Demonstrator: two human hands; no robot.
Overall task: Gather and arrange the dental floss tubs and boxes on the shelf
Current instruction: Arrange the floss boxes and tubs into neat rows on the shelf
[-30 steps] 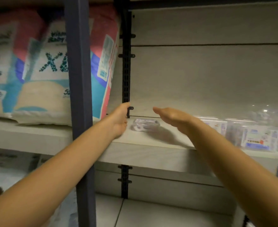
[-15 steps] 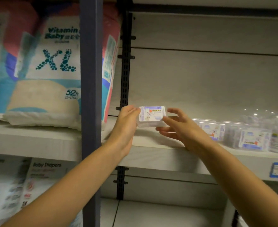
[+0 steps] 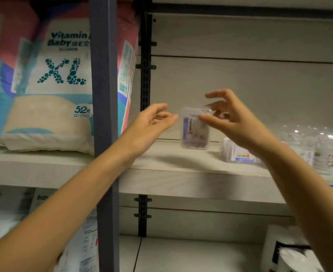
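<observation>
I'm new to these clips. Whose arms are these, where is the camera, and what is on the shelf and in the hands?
There is no machine here. A person wears one camera on the head, looking forward and down, so the two bare arms reaching in are their own. The right hand pinches the top corner of a small floss box with thumb and fingers. The box stands on end low over the pale shelf; I cannot tell whether it rests on the board. The left hand is open beside the box's left edge and holds nothing. Further right on the same shelf are a second floss box and clear tubs. Left of the dark post sits a diaper pack marked XL.
</observation>
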